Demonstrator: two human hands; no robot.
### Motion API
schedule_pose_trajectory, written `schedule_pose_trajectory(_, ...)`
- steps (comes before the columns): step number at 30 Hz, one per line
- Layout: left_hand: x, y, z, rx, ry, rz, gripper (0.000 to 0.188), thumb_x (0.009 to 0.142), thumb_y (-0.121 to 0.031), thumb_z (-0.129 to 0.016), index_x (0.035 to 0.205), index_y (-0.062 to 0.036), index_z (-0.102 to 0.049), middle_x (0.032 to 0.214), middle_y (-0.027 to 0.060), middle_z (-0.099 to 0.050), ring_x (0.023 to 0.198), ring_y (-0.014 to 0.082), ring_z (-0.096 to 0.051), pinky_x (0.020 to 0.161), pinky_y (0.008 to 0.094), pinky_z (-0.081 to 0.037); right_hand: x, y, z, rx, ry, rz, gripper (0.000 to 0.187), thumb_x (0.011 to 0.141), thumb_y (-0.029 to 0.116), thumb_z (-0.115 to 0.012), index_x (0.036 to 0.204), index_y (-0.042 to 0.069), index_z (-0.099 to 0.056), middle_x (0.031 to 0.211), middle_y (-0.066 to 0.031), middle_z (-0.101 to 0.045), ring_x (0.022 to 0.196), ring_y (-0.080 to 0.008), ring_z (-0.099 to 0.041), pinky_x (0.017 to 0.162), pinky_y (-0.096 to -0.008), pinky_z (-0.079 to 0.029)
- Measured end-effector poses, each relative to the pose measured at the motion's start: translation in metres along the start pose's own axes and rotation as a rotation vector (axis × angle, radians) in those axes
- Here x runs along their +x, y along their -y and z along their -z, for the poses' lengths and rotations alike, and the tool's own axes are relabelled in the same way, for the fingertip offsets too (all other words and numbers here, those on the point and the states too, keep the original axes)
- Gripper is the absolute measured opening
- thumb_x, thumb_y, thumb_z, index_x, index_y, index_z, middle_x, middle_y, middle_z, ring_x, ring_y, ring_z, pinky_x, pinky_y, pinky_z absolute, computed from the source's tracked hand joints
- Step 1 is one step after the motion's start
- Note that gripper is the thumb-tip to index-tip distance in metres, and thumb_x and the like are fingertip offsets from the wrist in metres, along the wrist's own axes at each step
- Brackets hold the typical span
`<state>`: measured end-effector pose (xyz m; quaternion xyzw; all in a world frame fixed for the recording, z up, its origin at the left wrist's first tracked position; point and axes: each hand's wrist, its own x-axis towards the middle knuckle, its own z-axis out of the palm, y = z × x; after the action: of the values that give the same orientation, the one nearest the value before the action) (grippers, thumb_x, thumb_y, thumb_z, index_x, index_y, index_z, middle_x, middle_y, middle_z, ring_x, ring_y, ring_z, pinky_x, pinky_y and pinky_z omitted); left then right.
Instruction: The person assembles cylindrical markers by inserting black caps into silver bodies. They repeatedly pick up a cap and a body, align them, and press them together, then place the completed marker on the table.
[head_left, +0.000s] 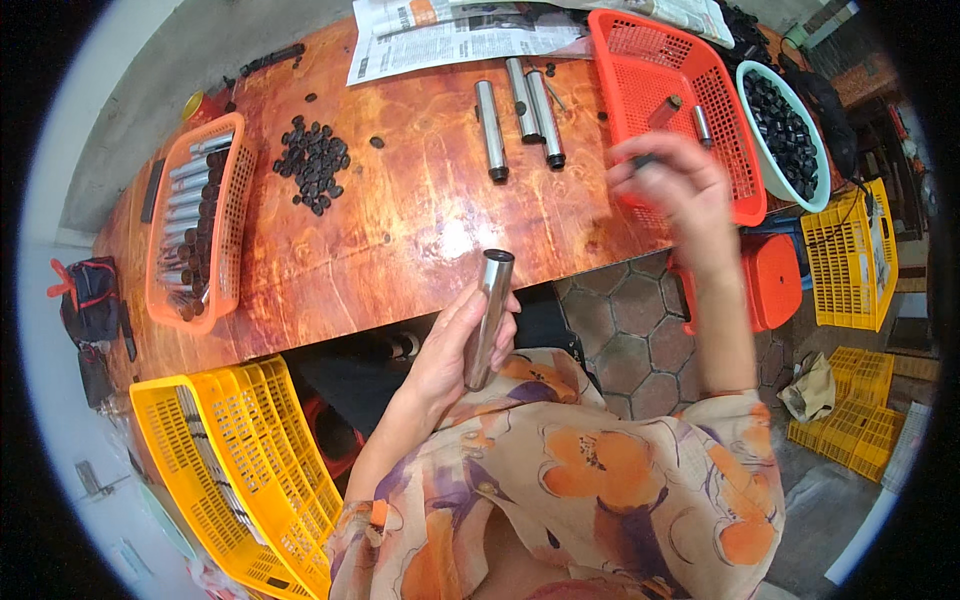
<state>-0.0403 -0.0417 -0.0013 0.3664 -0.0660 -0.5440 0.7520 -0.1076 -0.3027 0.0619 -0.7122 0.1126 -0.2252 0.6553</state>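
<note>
My left hand point(448, 335) is closed around a shiny metal tube point(496, 285), held tilted slightly near the table's front edge; its upper end shows a dark rim. My right hand point(692, 185), smeared by motion, is over the near left side of a red plastic basket point(735, 200). A small black piece point(645, 160) shows at its pinched fingertips. Inside that basket lie a few short metal and dark pieces. On the table ahead lie 3 metal tubes point(489, 125) with black ends.
Black caps point(312, 160) lie piled on the wooden table point(400, 230), left of the tubes. An orange basket point(236, 200) of tubes stands far left, a pale bowl point(822, 190) of black pieces at right. Newspaper point(450, 45) covers the back; a yellow crate point(240, 430) stands lower left.
</note>
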Motion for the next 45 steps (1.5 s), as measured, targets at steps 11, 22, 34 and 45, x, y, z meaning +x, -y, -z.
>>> schedule_pose_trajectory(11,-0.025,-0.006,0.008,0.011,-0.059,-0.117,0.043,0.098,-0.043,-0.034,0.106,-0.0033,-0.049,0.066,0.0027,-0.046,0.052,0.011,-0.041,0.049,0.0225,-0.033,-0.025,-0.035,-0.132,0.459,0.27,-0.064,0.018,0.091,0.002,-0.053,0.106,-0.002,-0.062,0.113,-0.0099,-0.06,0.089,-0.0092,-0.058,0.074,-0.022,-0.049)
schedule_pose_trajectory(22,-0.034,-0.008,0.017,0.05,-0.018,-0.133,0.037,0.096,-0.038,-0.045,0.104,-0.0026,-0.051,0.066,0.0018,-0.047,0.053,0.0088,-0.04,0.048,0.021,-0.034,-0.037,-0.039,-0.133,0.373,0.391,-0.01,0.034,0.096,0.026,-0.049,0.117,0.001,-0.06,0.109,-0.0078,-0.062,0.084,-0.009,-0.058,0.069,-0.0237,-0.049)
schedule_pose_trajectory(34,-0.043,0.0,0.01,1.181,-0.098,-0.396,0.032,0.079,-0.012,-0.065,0.105,0.0062,-0.057,0.109,0.02,-0.059,0.09,0.0365,-0.061,0.077,0.0374,-0.05,-0.016,-0.013,-0.14,-0.159,1.065,0.126,0.04,0.083,0.032,-0.063,0.113,0.006,-0.063,0.11,-0.0135,-0.064,0.101,-0.0232,-0.061,0.089,-0.0347,-0.044)
schedule_pose_trajectory(45,-0.012,-0.009,0.007,1.241,-0.447,-0.514,0.023,0.086,-0.015,-0.063,0.1,-0.003,-0.049,0.076,0.0085,-0.056,0.067,0.0204,-0.059,0.057,0.0319,-0.046,-0.005,-0.027,-0.133,0.6,0.296,-0.568,0.063,0.095,0.054,-0.034,0.132,0.004,-0.041,0.122,-0.0124,-0.053,0.109,-0.02,-0.054,0.093,-0.0368,-0.043)
